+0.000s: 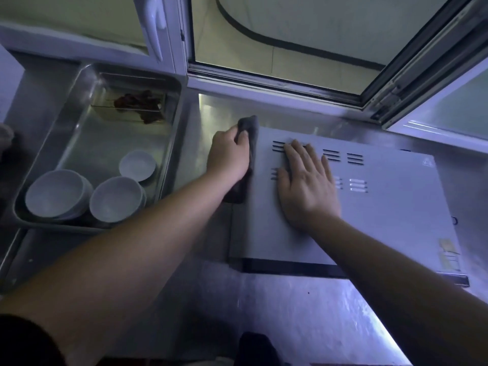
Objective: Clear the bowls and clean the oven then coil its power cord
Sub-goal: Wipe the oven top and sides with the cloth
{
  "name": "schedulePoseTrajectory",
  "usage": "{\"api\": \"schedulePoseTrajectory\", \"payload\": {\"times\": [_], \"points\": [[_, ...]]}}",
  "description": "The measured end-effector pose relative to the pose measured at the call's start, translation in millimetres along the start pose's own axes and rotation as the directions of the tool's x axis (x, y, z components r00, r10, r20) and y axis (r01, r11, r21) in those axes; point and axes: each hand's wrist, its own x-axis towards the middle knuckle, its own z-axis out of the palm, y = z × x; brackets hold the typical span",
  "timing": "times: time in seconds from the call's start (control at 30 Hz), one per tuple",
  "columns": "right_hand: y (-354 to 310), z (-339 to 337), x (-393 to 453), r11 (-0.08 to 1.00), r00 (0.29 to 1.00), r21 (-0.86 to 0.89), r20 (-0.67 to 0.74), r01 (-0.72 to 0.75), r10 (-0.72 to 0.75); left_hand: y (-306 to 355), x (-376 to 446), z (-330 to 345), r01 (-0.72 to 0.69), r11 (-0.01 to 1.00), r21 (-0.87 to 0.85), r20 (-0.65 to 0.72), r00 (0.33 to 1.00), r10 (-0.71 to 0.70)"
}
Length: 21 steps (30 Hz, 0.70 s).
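A grey oven (390, 207) with vent slots on its top stands on the steel counter below the window. My left hand (229, 154) grips a dark grey cloth (249, 128) and holds it against the oven's left side near the back corner. My right hand (307, 186) lies flat on the oven's top, fingers spread over the vents. Three white bowls sit in the steel sink (169, 133) at the left: two large ones (56, 194) (117, 199) at the front and a smaller one (137, 165) behind them. No power cord shows.
A reddish-brown scrap (140, 103) lies in the sink's back compartment. An open window frame (422, 56) juts out above the oven's back right. Bare steel counter (303, 313) stretches in front of the oven. A white cabinet handle (154, 25) hangs at upper left.
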Motion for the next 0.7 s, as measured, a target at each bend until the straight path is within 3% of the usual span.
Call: {"api": "schedulePoseTrajectory", "payload": {"times": [0.23,0.37,0.7], "points": [[-1,-1,0,1.0,1.0,0.012,-0.015,0.004,-0.004,-2,21,5,0.006,0.991,-0.133,0.093,0.996,0.007],[0,-1,-1,1.0,1.0,0.017,-0.021,0.004,-0.003,-16,6,8,-0.039,0.973,-0.227,0.046,0.998,0.051],[2,1,0,0.999,0.999,0.026,-0.04,0.017,-0.016,-70,-95,6,0.081,0.908,-0.411,0.088,0.995,-0.049]]}}
